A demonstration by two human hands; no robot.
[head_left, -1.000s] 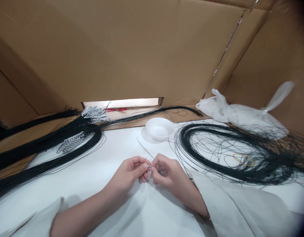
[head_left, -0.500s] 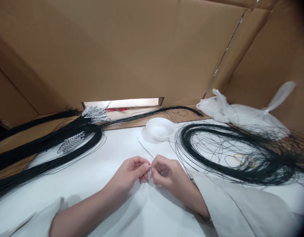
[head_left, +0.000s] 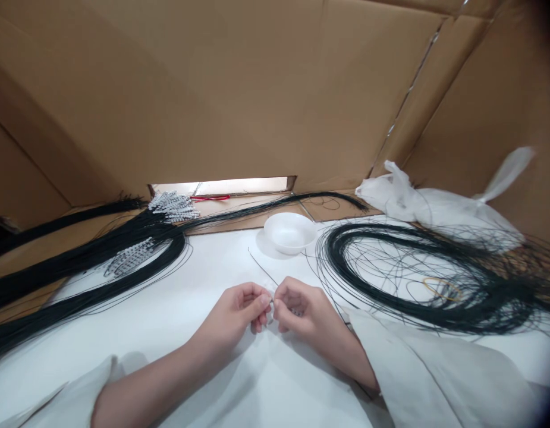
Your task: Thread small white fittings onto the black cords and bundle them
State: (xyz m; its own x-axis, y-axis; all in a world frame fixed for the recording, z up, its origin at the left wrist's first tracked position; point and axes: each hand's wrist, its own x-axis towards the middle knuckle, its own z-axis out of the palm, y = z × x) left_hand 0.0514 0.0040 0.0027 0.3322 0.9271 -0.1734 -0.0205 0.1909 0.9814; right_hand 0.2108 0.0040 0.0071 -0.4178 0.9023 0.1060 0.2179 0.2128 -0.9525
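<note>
My left hand [head_left: 244, 308] is closed in a pinch, thumb against forefinger, at the middle of the white work surface. Close beside it, nearly fingertip to fingertip, my right hand [head_left: 301, 306] pinches too. A tiny dark bit of cord shows between the two pinches. One thin dark cord [head_left: 262, 266] runs up and left from behind my right fingers. Inside the curled fingers of my right hand sits a small black-and-white patterned piece [head_left: 296, 312], mostly hidden. Beyond the hands stands a white bowl [head_left: 290, 233]; what it holds, if anything, I cannot see.
Bundles of dark cord [head_left: 78, 258] with black-and-white patterned ends [head_left: 172, 206] lie at the left. A large loose coil of dark cord [head_left: 346, 282] lies at the right, near a white plastic bag [head_left: 462, 211]. Cardboard walls [head_left: 239, 95] enclose the back and sides.
My right hand has shifted up very slightly. Both pinches stay closed, and everything else lies where it was.
</note>
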